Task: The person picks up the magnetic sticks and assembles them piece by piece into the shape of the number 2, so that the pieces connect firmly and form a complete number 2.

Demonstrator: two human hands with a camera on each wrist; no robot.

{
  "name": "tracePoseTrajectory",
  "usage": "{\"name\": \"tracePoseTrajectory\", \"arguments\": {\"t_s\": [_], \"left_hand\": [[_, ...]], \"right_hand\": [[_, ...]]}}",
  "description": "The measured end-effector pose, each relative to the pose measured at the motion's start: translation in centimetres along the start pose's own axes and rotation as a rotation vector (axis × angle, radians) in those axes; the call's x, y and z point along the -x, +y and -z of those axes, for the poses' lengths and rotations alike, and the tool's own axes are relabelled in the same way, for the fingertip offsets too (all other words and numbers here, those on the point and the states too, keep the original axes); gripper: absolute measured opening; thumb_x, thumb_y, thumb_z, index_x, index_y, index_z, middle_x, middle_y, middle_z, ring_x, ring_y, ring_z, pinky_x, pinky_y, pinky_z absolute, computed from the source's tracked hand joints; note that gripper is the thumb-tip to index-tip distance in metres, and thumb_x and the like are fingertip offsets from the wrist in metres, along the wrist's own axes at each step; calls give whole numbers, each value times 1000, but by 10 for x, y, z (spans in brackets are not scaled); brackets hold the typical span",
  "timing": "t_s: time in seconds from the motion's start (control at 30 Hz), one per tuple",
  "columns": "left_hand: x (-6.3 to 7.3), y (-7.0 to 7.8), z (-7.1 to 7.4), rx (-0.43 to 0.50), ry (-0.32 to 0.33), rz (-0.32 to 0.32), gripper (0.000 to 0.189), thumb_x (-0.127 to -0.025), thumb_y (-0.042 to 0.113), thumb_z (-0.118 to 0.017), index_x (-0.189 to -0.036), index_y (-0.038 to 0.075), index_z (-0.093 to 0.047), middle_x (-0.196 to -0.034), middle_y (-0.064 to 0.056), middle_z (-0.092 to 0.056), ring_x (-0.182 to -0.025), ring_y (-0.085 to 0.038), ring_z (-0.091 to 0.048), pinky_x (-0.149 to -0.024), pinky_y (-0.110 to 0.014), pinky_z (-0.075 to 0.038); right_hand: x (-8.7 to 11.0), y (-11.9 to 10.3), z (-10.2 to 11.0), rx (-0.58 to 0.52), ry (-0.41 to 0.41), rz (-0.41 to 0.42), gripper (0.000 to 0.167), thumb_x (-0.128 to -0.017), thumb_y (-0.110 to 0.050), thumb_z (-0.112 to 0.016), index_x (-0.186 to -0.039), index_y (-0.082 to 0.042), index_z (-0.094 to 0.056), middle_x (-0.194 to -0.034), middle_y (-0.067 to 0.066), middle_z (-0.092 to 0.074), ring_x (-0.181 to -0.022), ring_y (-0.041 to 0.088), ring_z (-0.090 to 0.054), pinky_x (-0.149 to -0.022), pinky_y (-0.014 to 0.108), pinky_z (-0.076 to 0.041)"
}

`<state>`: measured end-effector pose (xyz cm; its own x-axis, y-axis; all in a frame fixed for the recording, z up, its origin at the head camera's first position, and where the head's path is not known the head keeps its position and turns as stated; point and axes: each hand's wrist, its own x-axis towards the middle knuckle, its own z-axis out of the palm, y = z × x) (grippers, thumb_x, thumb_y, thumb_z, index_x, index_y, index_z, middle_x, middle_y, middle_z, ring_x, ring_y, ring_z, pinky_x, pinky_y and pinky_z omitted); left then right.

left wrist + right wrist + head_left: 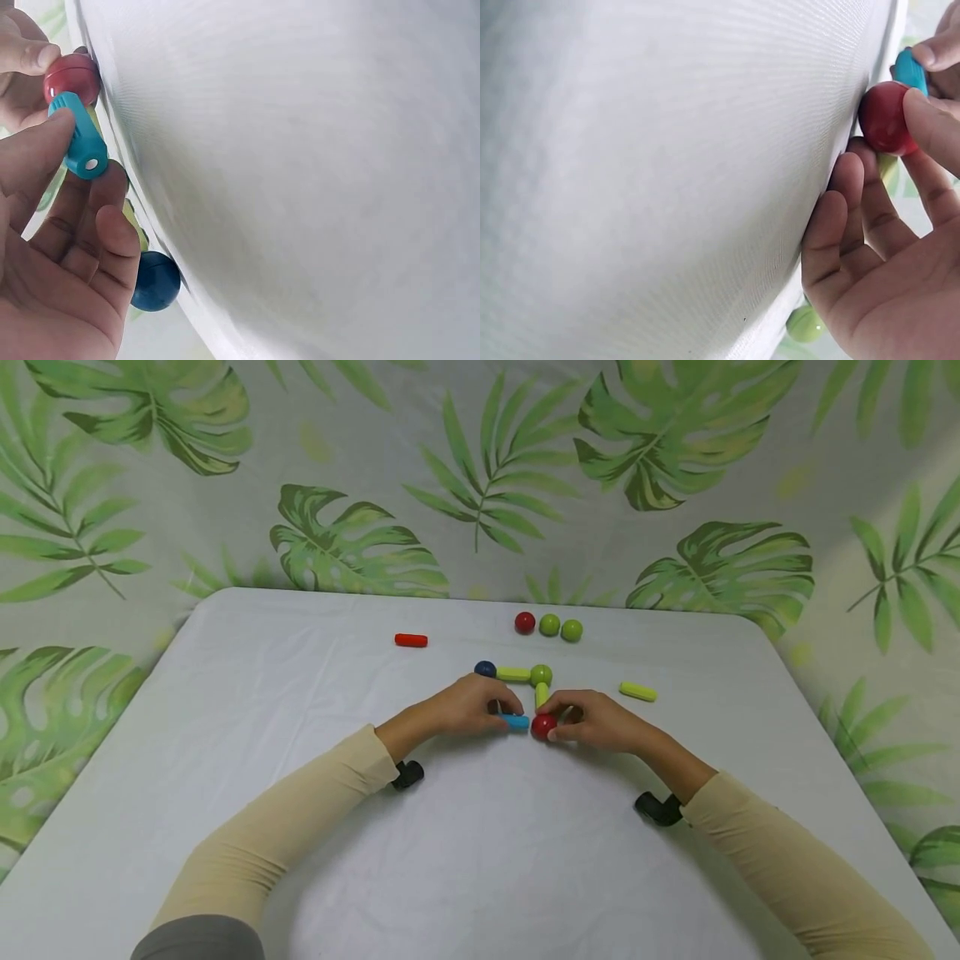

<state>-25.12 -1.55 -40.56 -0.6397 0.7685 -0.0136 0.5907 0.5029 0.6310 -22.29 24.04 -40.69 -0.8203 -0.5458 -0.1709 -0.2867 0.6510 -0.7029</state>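
Observation:
My left hand [472,705] pinches a light blue rod [517,722] between thumb and fingers; the left wrist view shows a pale dot on the rod's near end [91,164]. A red ball [543,727] is gripped by the thumb and fingers of my right hand [602,722]. The rod's far end points at this ball and is right beside it. From the ball, a yellow-green rod [542,695] runs back to a green ball [541,675]. Another yellow-green rod [513,674] joins that green ball to a dark blue ball [485,669], just beyond my left hand.
A red rod [411,641] lies at the back left of the white-covered table [465,860]. Behind the joined pieces are a loose red ball [525,622] and two green balls [561,627] in a row. A loose yellow-green rod [637,692] lies to the right.

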Motion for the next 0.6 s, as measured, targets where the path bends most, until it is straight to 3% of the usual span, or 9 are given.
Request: {"name": "tracePoseTrajectory", "arguments": {"t_s": [0.37,0.6], "left_hand": [[-3,6,-1,-22,-16,28,22,-89,15,-73,-111,12,-74,-104,-1,-72,-90,-13,-61,-82,-22,-51],[-4,5,-2,-29,-16,12,22,-89,14,-73,-111,12,-74,-104,-1,-72,-90,-12,-61,-81,-22,-51]], "right_hand": [[0,2,0,0,19,27,31,-89,-14,-73,-119,-10,-67,-110,10,-70,-89,17,-61,-79,27,-51],[0,4,-1,11,28,33,31,-89,-14,-74,-119,-11,-67,-110,9,-70,-89,16,-61,-77,24,-51]]}}
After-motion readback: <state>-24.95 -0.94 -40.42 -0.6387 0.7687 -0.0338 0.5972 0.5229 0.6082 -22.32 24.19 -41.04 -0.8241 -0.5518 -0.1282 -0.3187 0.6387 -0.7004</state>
